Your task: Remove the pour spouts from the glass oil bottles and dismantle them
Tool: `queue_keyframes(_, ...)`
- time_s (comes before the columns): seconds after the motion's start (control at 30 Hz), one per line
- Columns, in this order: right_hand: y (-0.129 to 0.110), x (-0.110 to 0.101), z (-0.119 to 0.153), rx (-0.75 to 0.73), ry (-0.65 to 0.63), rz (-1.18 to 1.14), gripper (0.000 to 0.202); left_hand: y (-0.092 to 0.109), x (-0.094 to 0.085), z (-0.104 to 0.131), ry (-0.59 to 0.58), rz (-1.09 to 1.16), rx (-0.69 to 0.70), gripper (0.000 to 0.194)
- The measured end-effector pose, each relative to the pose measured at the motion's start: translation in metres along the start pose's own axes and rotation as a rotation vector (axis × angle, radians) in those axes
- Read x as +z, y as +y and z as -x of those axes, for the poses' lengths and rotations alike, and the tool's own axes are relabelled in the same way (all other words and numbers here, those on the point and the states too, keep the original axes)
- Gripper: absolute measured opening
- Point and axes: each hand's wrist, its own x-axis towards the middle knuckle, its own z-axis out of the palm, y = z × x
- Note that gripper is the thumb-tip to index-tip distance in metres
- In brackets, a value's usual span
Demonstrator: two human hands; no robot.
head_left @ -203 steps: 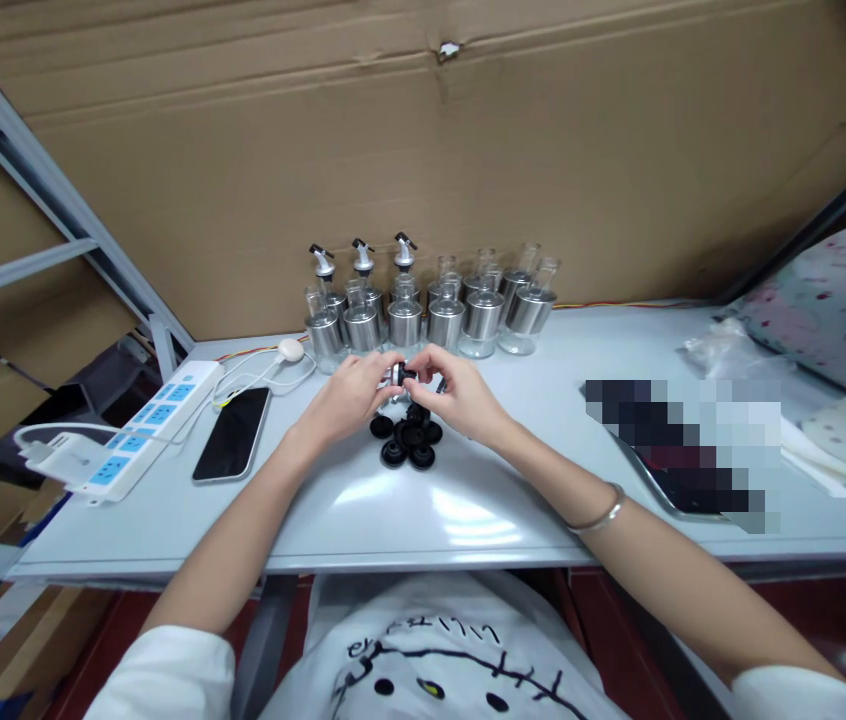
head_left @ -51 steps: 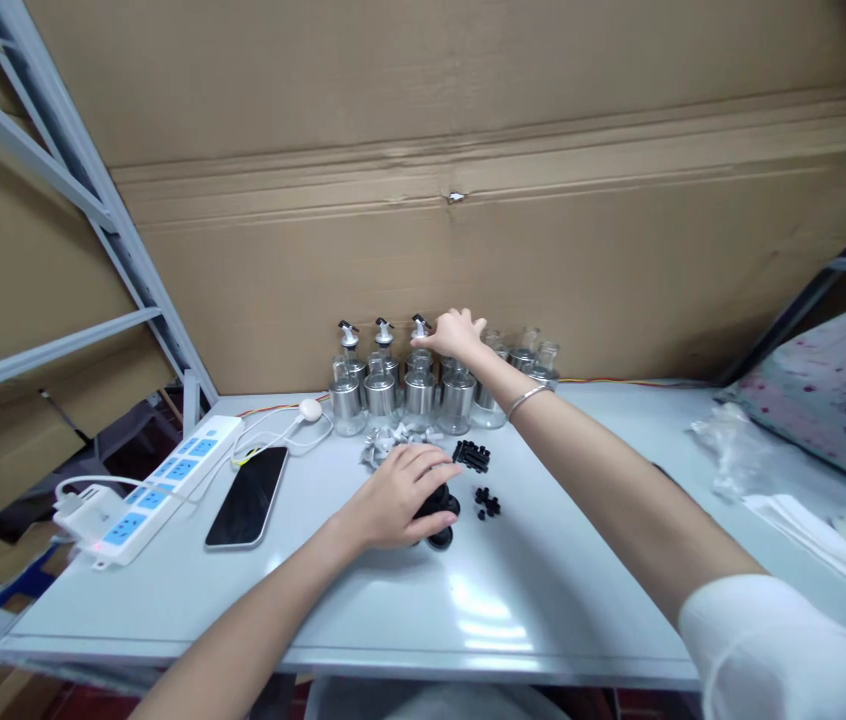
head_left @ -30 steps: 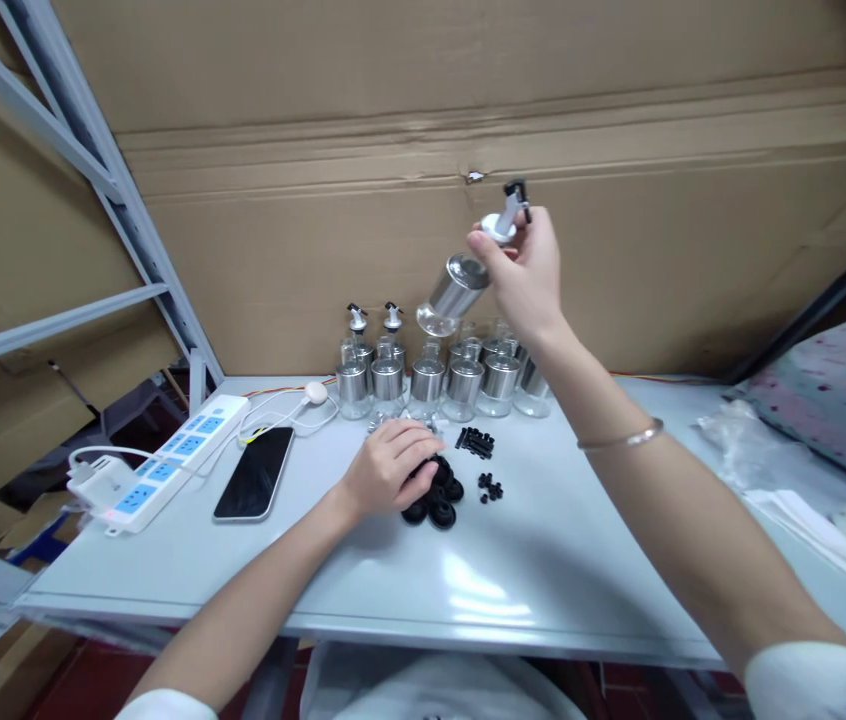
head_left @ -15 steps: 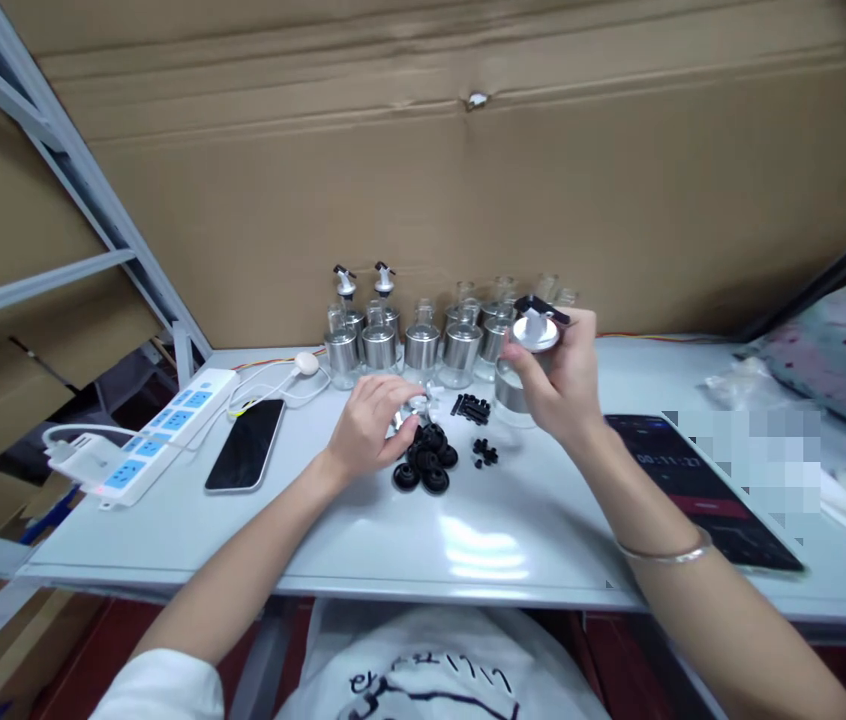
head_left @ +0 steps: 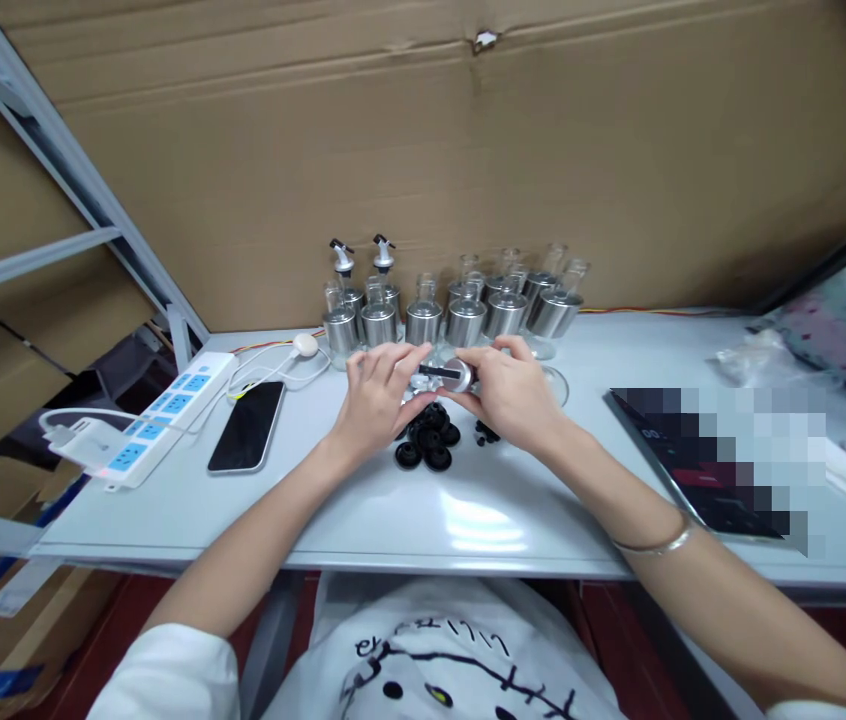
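Observation:
A bottle with a silver pourer cap and black lever (head_left: 453, 375) lies tilted in my right hand (head_left: 517, 395), its clear base showing beyond the hand. My left hand (head_left: 378, 395) is at the pourer end, fingers bent around the lever; whatever else it pinches is hidden. Just below lie several black round stoppers (head_left: 429, 440) in a pile. A few small black pieces (head_left: 484, 434) show by my right hand. Behind stand several glass bottles with steel sleeves (head_left: 423, 322); two at the back left carry silver pourers (head_left: 384, 252).
On the left are a black phone (head_left: 247, 427), a white power strip (head_left: 168, 420) and a white cable with a round plug (head_left: 305, 346). A tablet (head_left: 693, 465) lies at the right, with a plastic bag (head_left: 753, 358) beyond it. Cardboard (head_left: 318, 160) rises behind the table.
My right hand has brought the bottle left and tipped it from upright to lying. My left hand has closed in on its pourer. The view has shifted slightly.

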Motion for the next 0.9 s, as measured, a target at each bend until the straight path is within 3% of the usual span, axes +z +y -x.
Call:
queue_keyframes(0.2, 0.001, 0.007, 0.004, -0.089, -0.101, 0.011, 0.042, 0.003, 0.001, -0.001, -0.111, 0.013, 0.061, 0.032)
queue_keyframes(0.47, 0.002, -0.001, 0.011, -0.158, -0.018, -0.094, 0.036, 0.007, -0.005, -0.004, -0.034, -0.169, 0.126, 0.027)
queue_keyframes(0.7, 0.001, 0.002, 0.014, -0.155, -0.001, -0.052, 0.04, 0.005, -0.003, -0.003, -0.094, -0.092, 0.057, 0.03)
queue_keyframes(0.9, 0.0, 0.004, 0.015, -0.136, 0.024, -0.05, 0.042, 0.005, -0.004, -0.002, -0.06, -0.07, 0.057, 0.03)
